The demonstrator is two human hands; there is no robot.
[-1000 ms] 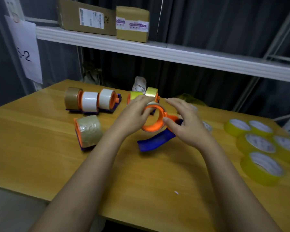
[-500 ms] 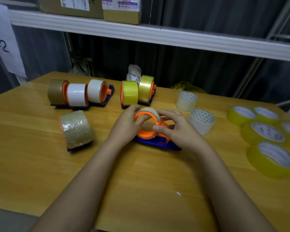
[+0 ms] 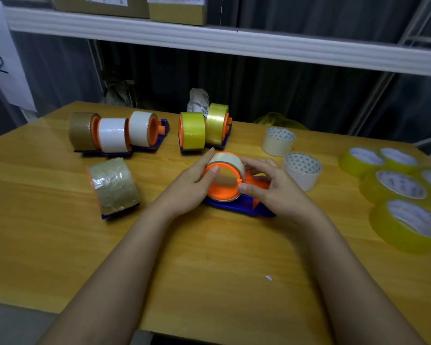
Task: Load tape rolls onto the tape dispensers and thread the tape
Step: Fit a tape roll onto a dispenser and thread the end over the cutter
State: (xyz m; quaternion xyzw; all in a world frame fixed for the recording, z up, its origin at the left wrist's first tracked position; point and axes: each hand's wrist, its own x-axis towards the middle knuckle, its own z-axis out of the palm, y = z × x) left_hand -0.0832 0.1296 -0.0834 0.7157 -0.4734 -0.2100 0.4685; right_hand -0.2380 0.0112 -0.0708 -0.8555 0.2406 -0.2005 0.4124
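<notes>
A blue tape dispenser [image 3: 237, 204] with an orange wheel [image 3: 223, 192] stands on the wooden table [image 3: 209, 282] in the middle. A pale tape roll [image 3: 228, 160] sits on the wheel. My left hand [image 3: 192, 185] grips the wheel and roll from the left, thumb on the orange rim. From the right, my right hand [image 3: 274, 185] holds the dispenser, thumb at the wheel's lower right edge and fingers curled over its orange part.
Loaded dispensers stand behind: three in a row [image 3: 115, 133] at the left, two yellow ones [image 3: 204, 128] in the centre, a brown one [image 3: 112, 185] nearer. Two white rolls [image 3: 301, 170] and several yellow rolls [image 3: 403, 195] lie at the right. A shelf [image 3: 234, 41] runs overhead.
The dispenser was held tilted above the table a second ago; it now stands on its base. Both hands have stayed on it. The camera has tipped down.
</notes>
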